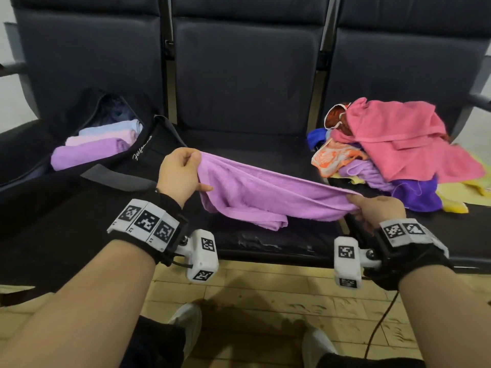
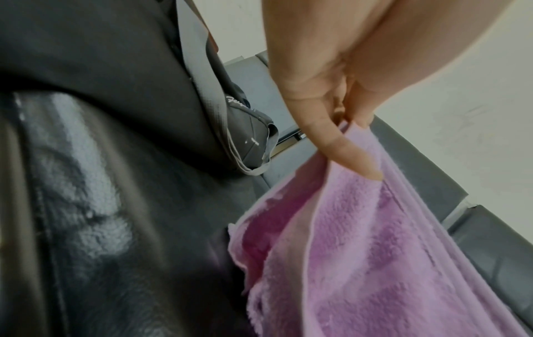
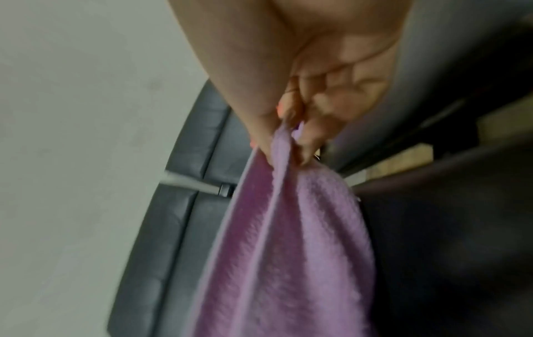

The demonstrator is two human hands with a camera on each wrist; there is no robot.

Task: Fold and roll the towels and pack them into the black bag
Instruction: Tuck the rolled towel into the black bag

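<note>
R wrist view blurred; bag (image 1: 79, 187) contents partly hidden.

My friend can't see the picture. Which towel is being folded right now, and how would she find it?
Look at the middle seat of the dark bench. Above it, the left hand and right hand each pinch an end of a lilac towel. It alone hangs stretched; other towels sit rolled in the black bag or heaped on the right.

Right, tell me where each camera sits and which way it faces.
Head: looks down over both forearms at the purple towel, black bag, towel pile.
Left wrist: looks along the left hand; fingers pinch the towel, bag behind.
Right wrist: looks along the right hand pinching the towel.
Shared: the towel and dark seats.
</note>
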